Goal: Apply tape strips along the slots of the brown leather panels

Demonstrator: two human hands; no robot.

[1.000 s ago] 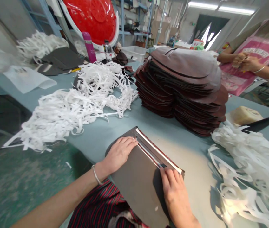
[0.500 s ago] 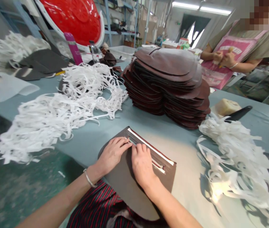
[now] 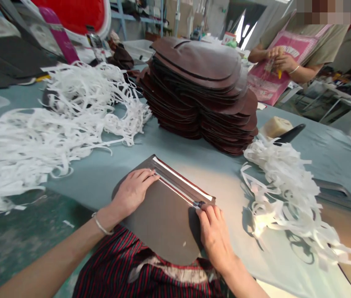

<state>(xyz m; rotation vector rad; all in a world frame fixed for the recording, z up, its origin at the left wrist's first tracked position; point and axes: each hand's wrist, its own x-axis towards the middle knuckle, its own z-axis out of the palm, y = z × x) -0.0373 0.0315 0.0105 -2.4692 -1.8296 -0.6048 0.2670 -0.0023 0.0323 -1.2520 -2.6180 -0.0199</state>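
A dark grey-brown leather panel [image 3: 163,219] with a rounded near edge lies at the table's front, partly over my lap. Along its far edge runs a white strip [image 3: 181,178]; nearer me is a long narrow slot [image 3: 175,189] with a reddish-brown and white edge. My left hand [image 3: 133,190] rests open on the panel, fingers stretched out and fingertips pressing at the slot's left end. My right hand [image 3: 214,227] has its fingers bent round the panel's right side, at the slot's other end. A small dark bit shows beside its fingertips.
A tall stack of brown leather pieces [image 3: 200,95] stands behind the panel. White strip piles lie left [image 3: 48,136] and right [image 3: 284,186]. A tape roll [image 3: 276,126] and a black-handled tool [image 3: 290,134] lie at right. Across the table stands a person in a pink apron [image 3: 275,66].
My right hand has slid right along the slot, from its middle to its right end, uncovering it. The left hand stays at the left end. The view has shifted.
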